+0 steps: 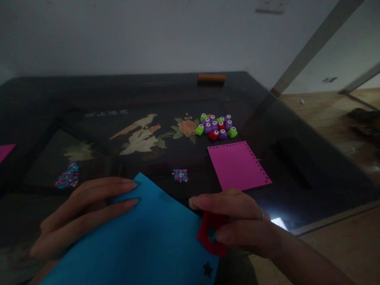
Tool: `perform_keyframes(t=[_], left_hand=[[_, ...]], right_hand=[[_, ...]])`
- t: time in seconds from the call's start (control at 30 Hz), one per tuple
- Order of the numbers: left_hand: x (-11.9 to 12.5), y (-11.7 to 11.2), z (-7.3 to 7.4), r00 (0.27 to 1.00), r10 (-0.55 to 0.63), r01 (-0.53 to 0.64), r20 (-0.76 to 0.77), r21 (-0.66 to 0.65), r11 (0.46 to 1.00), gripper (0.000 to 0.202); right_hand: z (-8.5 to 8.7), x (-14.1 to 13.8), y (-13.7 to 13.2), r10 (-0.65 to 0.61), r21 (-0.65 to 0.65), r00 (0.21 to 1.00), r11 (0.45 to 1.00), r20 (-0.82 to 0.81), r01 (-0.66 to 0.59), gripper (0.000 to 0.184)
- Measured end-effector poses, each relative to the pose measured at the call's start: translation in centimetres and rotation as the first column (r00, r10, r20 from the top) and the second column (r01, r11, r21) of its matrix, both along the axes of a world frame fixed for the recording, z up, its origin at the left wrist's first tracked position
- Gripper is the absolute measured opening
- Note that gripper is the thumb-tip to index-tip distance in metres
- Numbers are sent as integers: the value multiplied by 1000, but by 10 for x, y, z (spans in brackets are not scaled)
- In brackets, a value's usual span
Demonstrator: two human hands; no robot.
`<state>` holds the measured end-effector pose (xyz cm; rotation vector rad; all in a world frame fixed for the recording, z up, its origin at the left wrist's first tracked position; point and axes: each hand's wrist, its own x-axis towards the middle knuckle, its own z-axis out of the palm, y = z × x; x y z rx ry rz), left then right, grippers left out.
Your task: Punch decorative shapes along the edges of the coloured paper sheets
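A sheet of blue paper (142,233) is held over the near edge of the table, tilted, with one corner pointing away from me. My left hand (89,209) grips its left edge, fingers on top and the thumb out of sight. On the right edge sits a red craft punch (212,233), and my right hand (240,223) is closed around it. A star-shaped hole (208,269) shows in the paper just below the punch. Whether the punch is pressed down I cannot tell.
Several green, purple and red craft punches (214,126) stand beyond a pink sheet (240,164) with holes along two edges. Small confetti piles lie at the centre (180,175) and left (68,174). A brown cylinder (211,78) rests at the dark table's back edge.
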<state>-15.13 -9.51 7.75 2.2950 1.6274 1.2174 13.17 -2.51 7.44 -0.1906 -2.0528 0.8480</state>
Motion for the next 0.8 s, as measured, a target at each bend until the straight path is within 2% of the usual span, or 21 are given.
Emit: perform_keyframes(t=[0.07, 0.17, 0.33, 0.4, 0.8], left_hand=[[1, 0, 1, 1000, -7, 7, -4, -6, 1000, 37], [4, 2, 0, 1000, -9, 9, -10, 9, 1000, 41], [10, 9, -4, 998, -69, 69, -7, 174, 982, 52], [11, 11, -5, 995, -100, 100, -11, 206, 973, 52], [14, 12, -5, 996, -87, 88, -10, 216, 972, 46]], right_hand=[[-1, -1, 1, 4, 87, 1000, 996, -11, -3, 35], [2, 0, -2, -42, 123, 997, 992, 62, 34, 29], [9, 0, -7, -26, 145, 1000, 989, 14, 24, 16], [11, 0, -6, -12, 139, 999, 990, 47, 5, 14], [9, -7, -1, -1, 188, 1000, 982, 22, -3, 14]])
